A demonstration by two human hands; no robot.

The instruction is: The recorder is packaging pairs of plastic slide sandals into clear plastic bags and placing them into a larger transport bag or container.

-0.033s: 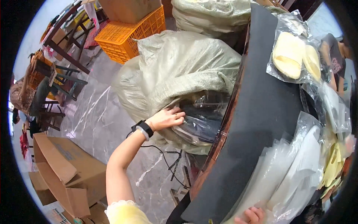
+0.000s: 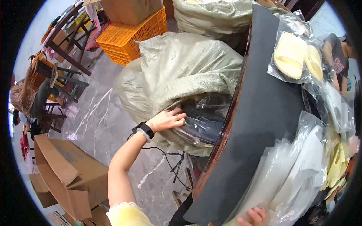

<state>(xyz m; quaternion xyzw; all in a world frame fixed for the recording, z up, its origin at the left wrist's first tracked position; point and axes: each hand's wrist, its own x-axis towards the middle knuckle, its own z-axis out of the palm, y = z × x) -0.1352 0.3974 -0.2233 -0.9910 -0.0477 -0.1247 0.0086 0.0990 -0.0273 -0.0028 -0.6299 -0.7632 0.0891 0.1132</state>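
My left hand [image 2: 168, 119], with a black watch on its wrist, has its fingers curled over the edge of a pale woven sack [image 2: 184, 60] at its mouth. Inside that mouth lie dark items in clear plastic wrapping [image 2: 201, 126], touching my fingertips. At the lower edge my right hand [image 2: 253, 217] shows only its bent fingers, closed at the near end of a fanned stack of clear plastic bags [image 2: 286, 169]. The stack lies on a dark grey tabletop [image 2: 264, 101]. Farther up the tabletop sits a pair of cream slippers [image 2: 289, 54] in a clear bag.
A second woven sack [image 2: 215, 19] stands behind the first. An orange crate [image 2: 132, 37] bears a cardboard box [image 2: 132, 9]. An open carton [image 2: 75, 169] is on the floor at lower left, near a black cable [image 2: 166, 156]. Other people are at the far left and right.
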